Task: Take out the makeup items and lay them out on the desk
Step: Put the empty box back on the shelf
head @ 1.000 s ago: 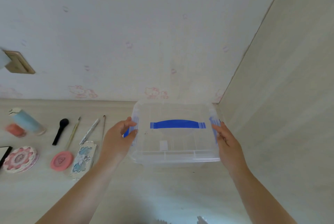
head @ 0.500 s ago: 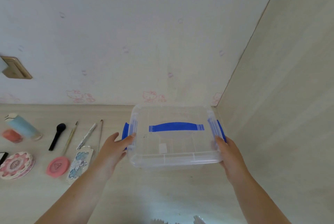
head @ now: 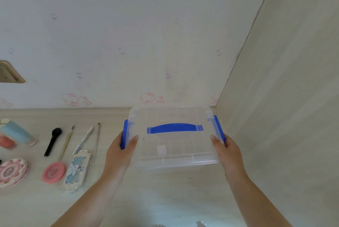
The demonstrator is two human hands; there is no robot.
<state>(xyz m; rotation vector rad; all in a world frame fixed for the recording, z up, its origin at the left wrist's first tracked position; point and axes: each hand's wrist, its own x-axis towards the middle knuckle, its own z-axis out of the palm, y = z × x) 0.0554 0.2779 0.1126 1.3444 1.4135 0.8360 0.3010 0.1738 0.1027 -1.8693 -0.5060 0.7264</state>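
clear plastic box (head: 176, 146) with blue handle sitting in the corner of the surface (head: 165, 190), left hand (head: 121, 153) and right hand (head: 227, 155) gripping its blue side clips, fingers curled round them, makeup stuff laid out left: black brush (head: 52, 140), pink compact (head: 54, 172), patterned palette (head: 77, 171)

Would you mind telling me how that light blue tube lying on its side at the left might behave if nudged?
The light blue tube looks round-bodied and lies on its side, so it would probably roll. The pink item touching its near side might block it. It seems rigid, likely light.
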